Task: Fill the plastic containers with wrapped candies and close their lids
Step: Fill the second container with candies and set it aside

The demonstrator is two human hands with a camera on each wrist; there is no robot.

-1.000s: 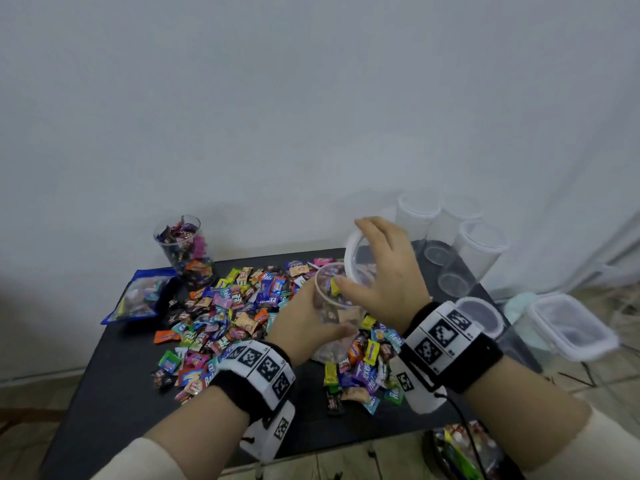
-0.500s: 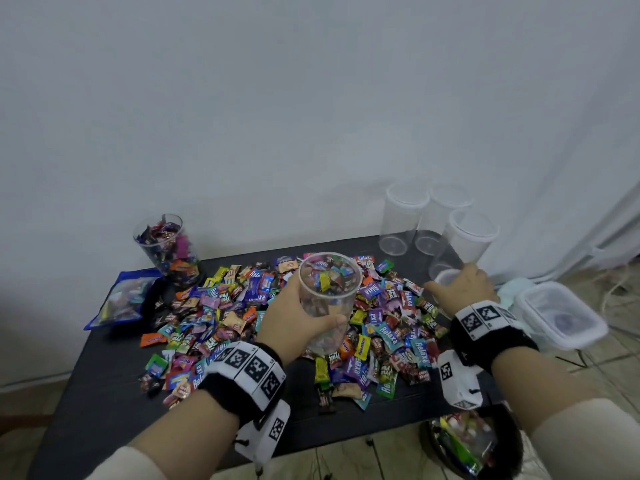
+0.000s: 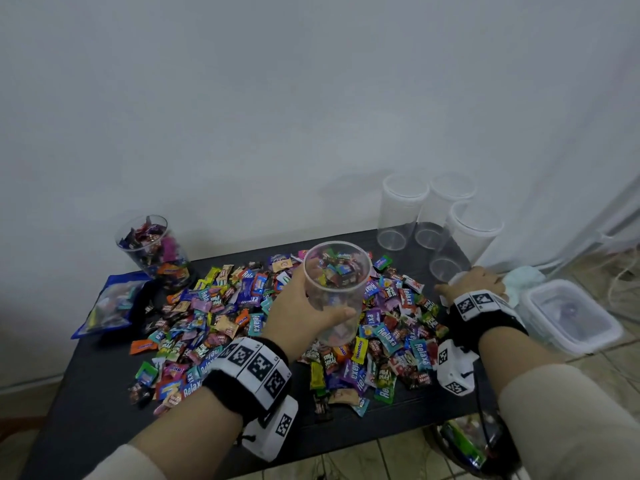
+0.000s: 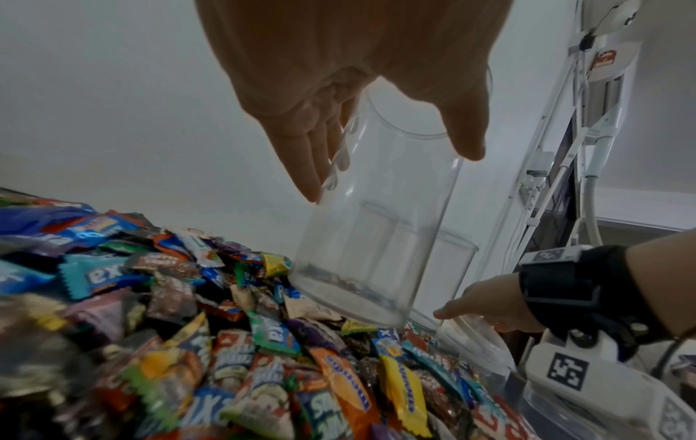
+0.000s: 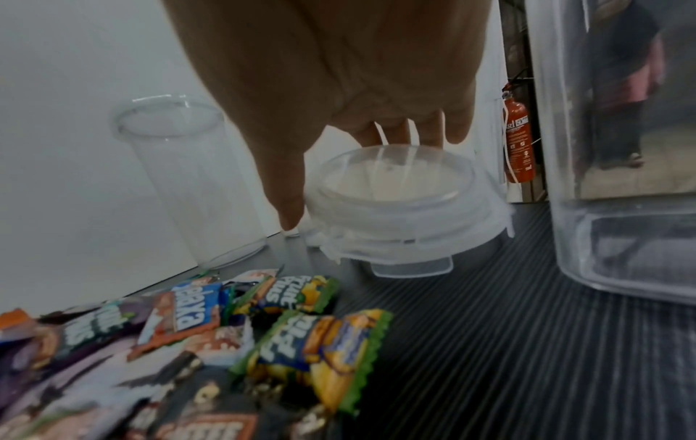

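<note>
**Open container held over the candy, right hand on a lid**

Here, the left hand (image 3: 304,313) is wrapped around a clear, lidless cylindrical plastic container (image 3: 337,289), thumb on the near side and fingers (image 4: 312,160) on the far side. It holds the container slightly tilted just above the broad heap of colourful wrapped candies (image 3: 242,317) spread across the black ribbed table (image 3: 86,393). From the left wrist view the container looks empty; the candies seen through it from above lie in the heap beneath.

Over at the table's right edge, the right hand (image 3: 474,282) grasps a translucent white round plastic lid (image 5: 399,208), thumb on its left side and fingers over its far rim. The lid sits low over the table, just beside the heap; whether it touches the surface is hard to tell.

Behind that hand stand 3 tall clear cylindrical containers with lids on (image 3: 429,216), close together at the back right corner. At the back left stands another clear container filled with candies (image 3: 152,247), with a blue plastic candy bag (image 3: 107,304) lying beside it. A rectangular lidded plastic box (image 3: 571,317) sits off the table's right side.
</note>
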